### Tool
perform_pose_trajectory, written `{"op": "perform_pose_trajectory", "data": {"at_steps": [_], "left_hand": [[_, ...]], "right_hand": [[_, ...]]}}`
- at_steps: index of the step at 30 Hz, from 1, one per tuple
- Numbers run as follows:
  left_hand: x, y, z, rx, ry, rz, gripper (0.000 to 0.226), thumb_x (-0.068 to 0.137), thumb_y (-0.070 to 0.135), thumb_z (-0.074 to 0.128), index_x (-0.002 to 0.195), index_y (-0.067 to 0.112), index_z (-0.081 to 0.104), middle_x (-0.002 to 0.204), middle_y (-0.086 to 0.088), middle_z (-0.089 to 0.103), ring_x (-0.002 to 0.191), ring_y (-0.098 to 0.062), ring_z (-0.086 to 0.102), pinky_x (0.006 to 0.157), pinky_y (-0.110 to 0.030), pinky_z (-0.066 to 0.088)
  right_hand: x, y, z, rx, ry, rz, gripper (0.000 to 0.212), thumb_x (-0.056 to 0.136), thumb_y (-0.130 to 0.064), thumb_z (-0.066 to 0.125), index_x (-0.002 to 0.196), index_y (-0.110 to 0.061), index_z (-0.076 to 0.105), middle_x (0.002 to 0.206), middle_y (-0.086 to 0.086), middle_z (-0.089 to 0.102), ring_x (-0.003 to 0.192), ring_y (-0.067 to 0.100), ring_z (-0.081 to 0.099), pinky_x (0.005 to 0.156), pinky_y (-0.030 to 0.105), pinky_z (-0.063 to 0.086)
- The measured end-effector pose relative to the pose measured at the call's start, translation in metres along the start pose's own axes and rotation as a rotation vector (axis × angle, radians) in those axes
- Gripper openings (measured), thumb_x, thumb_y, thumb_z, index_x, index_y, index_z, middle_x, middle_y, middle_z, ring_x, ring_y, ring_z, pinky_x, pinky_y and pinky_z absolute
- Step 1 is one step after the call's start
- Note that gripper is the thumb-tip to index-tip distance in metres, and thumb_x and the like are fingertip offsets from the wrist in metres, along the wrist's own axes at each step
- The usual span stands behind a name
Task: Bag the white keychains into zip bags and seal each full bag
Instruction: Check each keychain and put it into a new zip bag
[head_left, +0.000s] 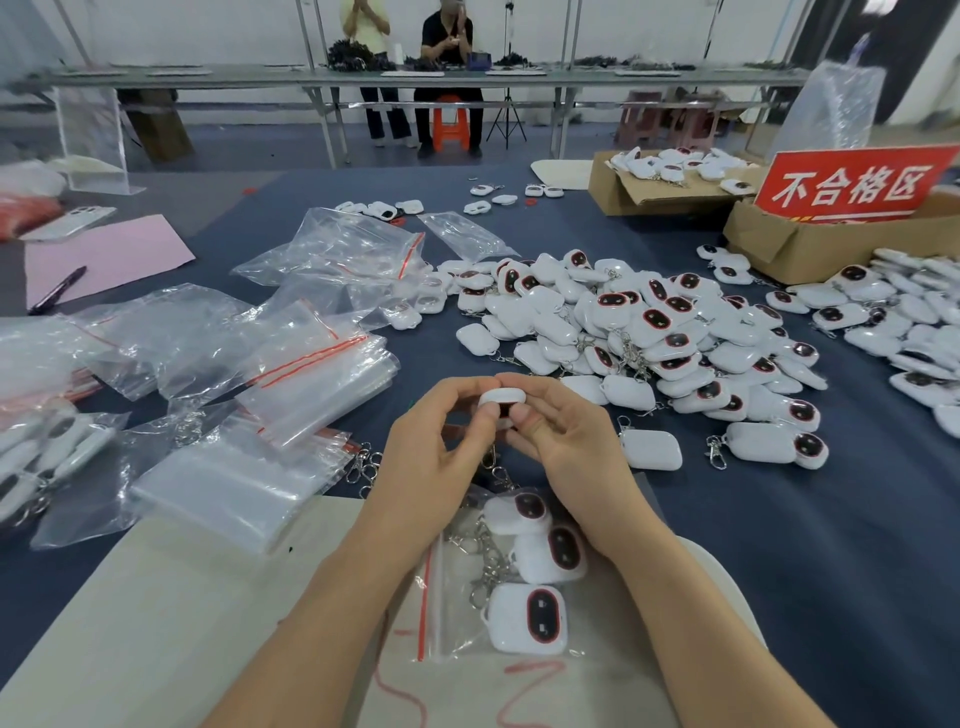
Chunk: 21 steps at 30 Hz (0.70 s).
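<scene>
Blue table (727, 545) w/ a big keychain pile (649, 332) at centre-right and empty zip bags (291, 364) at left. Near edge: part-filled bag (467, 597) holding three keychains. Left hand (441, 457) & right hand (566, 441) together pinch one white keychain (501, 397) above that bag.

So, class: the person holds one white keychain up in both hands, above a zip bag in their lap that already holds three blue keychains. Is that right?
Not quite. The head view shows both the left hand and right hand on one white keychain, above a zip bag in the lap, but the three keychains inside it are white with dark red-rimmed faces, not blue.
</scene>
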<state>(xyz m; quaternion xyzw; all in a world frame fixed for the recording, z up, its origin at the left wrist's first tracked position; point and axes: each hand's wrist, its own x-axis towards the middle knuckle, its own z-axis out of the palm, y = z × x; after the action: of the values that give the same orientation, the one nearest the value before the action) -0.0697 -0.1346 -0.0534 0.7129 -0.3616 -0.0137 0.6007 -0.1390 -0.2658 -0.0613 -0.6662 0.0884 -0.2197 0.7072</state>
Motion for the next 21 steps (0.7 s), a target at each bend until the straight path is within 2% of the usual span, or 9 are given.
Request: {"op": "perform_pose_trajectory", "data": {"at_steps": [5, 9, 17, 21], "left_hand": [[0.0013, -0.0006, -0.0031, -0.092, 0.006, -0.033, 0.022, 0.098, 0.012, 0.064, 0.108, 0.031, 0.067, 0.103, 0.016, 0.073, 0.1, -0.004, 0.069, 0.082, -0.011, 0.051], [0.0015, -0.0019, -0.0062, -0.149, -0.022, -0.051, 0.017, 0.098, 0.012, 0.064, 0.109, 0.025, 0.067, 0.104, 0.014, 0.073, 0.102, -0.008, 0.069, 0.082, -0.012, 0.051], [0.0017, -0.0054, -0.0081, -0.198, -0.061, -0.065, 0.017, 0.094, 0.019, 0.064, 0.105, 0.031, 0.068, 0.107, 0.008, 0.074, 0.107, -0.015, 0.069, 0.088, -0.024, 0.056], [0.0022, -0.0065, -0.0064, -0.193, -0.055, -0.076, 0.02, 0.096, 0.018, 0.064, 0.106, 0.035, 0.069, 0.108, 0.009, 0.075, 0.105, -0.014, 0.07, 0.09, -0.027, 0.057]], "right_hand": [[0.001, -0.0021, 0.0006, -0.005, -0.004, -0.001, 0.025, 0.101, -0.004, 0.058, 0.119, -0.017, 0.069, 0.111, 0.002, 0.077, 0.108, 0.017, 0.071, 0.093, 0.027, 0.057], [-0.0006, -0.0056, -0.0009, 0.091, -0.042, 0.0, 0.026, 0.098, -0.002, 0.061, 0.111, -0.022, 0.073, 0.107, -0.001, 0.078, 0.103, 0.014, 0.073, 0.086, 0.02, 0.056], [-0.0009, -0.0059, -0.0034, 0.152, -0.058, 0.032, 0.027, 0.097, -0.003, 0.062, 0.106, -0.024, 0.076, 0.106, 0.002, 0.078, 0.099, 0.015, 0.075, 0.082, 0.019, 0.056], [0.001, -0.0033, -0.0049, 0.143, -0.048, 0.059, 0.024, 0.097, -0.006, 0.063, 0.111, -0.021, 0.074, 0.109, 0.003, 0.077, 0.104, 0.018, 0.073, 0.087, 0.024, 0.057]]}}
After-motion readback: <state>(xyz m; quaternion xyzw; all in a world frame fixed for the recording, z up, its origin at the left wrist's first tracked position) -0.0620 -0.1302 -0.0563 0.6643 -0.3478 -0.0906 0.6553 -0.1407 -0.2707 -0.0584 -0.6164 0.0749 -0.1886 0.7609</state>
